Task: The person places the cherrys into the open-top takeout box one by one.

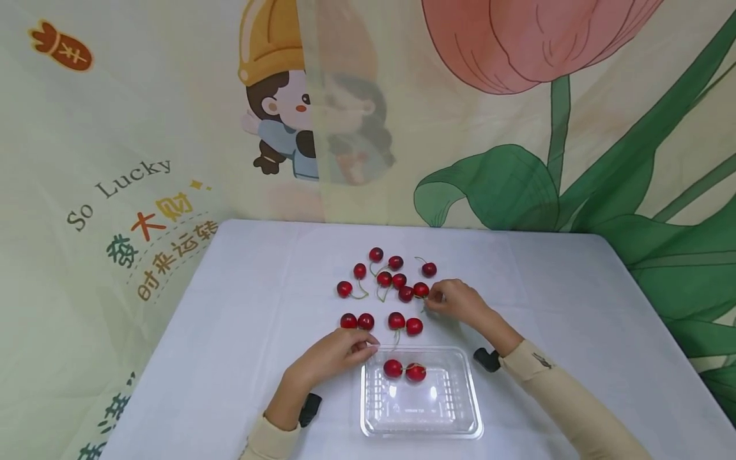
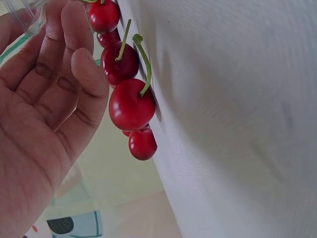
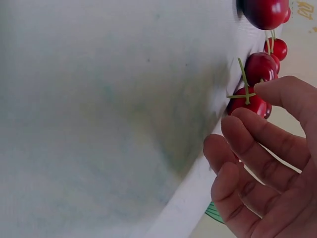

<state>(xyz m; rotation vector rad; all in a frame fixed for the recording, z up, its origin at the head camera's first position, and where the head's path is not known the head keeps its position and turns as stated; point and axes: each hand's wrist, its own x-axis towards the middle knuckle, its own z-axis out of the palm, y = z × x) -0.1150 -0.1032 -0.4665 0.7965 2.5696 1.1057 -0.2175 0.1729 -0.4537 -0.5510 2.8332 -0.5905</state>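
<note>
A clear plastic tray (image 1: 422,428) stands at the front of the table with two stemmed cherries (image 1: 393,368) in it. My left hand (image 1: 336,352) is at its far left corner, thumb and fingertips pinching the rim; part of the clear rim (image 2: 26,15) shows between them in the left wrist view. Just beyond that hand sit two cherries (image 1: 365,321) side by side. My right hand (image 1: 459,301) reaches to a cherry (image 1: 421,289) at the right of the loose group. In the right wrist view, thumb and forefinger stand apart beside that cherry (image 3: 253,105) and its green stem.
Several cherries (image 1: 384,278) with stems lie scattered beyond the tray on the white tablecloth (image 1: 259,281). One cherry (image 1: 429,269) is apart at the back right. Another pair (image 1: 414,326) lies just behind the tray's far rim. A printed curtain (image 1: 356,198) hangs behind the table.
</note>
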